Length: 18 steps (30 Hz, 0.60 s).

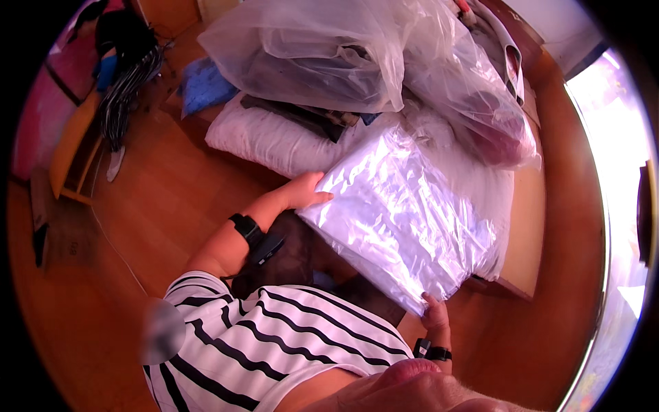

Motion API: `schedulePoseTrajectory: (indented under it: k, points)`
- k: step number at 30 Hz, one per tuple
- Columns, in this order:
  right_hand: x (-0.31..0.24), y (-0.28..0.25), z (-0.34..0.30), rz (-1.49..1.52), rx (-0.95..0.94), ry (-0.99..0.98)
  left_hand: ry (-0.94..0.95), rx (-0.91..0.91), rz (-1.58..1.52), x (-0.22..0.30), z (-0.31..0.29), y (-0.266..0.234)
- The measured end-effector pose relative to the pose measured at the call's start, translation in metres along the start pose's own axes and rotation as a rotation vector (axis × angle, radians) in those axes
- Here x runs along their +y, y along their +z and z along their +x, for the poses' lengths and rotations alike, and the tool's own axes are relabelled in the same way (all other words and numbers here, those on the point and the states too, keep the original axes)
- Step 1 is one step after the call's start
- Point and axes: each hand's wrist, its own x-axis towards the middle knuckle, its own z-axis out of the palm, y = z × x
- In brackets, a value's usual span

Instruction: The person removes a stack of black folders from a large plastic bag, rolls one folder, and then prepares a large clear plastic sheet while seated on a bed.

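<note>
A flat, pale lilac package in shiny clear plastic wrap (405,220) lies slanted across my front, its far part over a white quilted mattress (268,141). My left hand (307,191) grips its left corner, thumb on top and the other fingers mostly hidden underneath. At its near right corner, my right hand (434,313) is closed on the edge, with the thumb showing on top. The wrap is creased and glares brightly, so what is inside cannot be made out.
Large translucent plastic bags (309,48) with dark contents are heaped on the bed's far side. Beside them sits a blue bag (206,88). Striped clothing (129,103) hangs at the left near a cardboard box (72,244). The wooden bed edge (528,254) runs along the right.
</note>
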Motion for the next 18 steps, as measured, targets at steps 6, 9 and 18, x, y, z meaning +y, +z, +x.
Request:
schedulePoseTrajectory:
  k: [6,9,18]
  points:
    - [0.005,0.0,-0.002,-0.331,0.165,-0.041,0.052,-0.063,0.054,-0.015,-0.002,-0.002]
    - [-0.028,0.004,-0.011,-0.842,0.239,0.065,0.022,0.007,0.185,-0.002,-0.013,0.002]
    - [-0.069,0.187,0.009,-1.48,0.37,-1.041,0.144,0.146,0.304,-0.007,-0.016,0.015]
